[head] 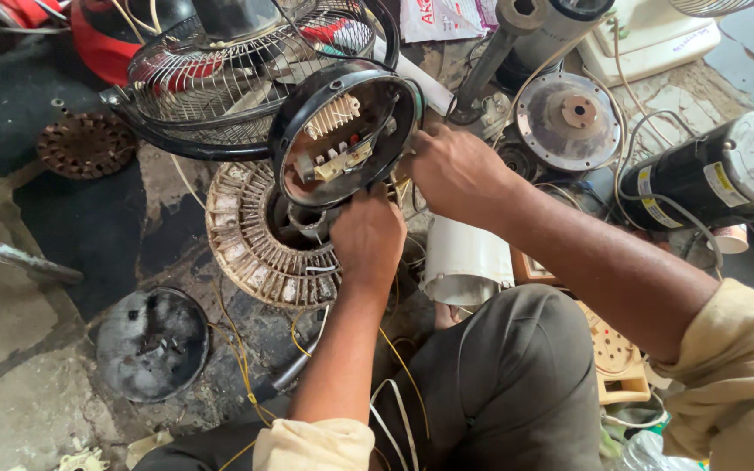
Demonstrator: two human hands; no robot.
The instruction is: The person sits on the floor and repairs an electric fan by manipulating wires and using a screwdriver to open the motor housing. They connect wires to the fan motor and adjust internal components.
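Black motor housing [346, 131] held by both hands, wire fan guard [220, 78] just behind

white printed packet [445, 17] top centre — yellow label [723, 183] on black motor [691, 183]

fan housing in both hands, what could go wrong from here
1. The left hand and right hand grip the open housing at its rim; it might slip onto the ribbed disc below.
2. Loose yellow wires trail under the arms and could snag.
3. Fingers sit near exposed terminals.
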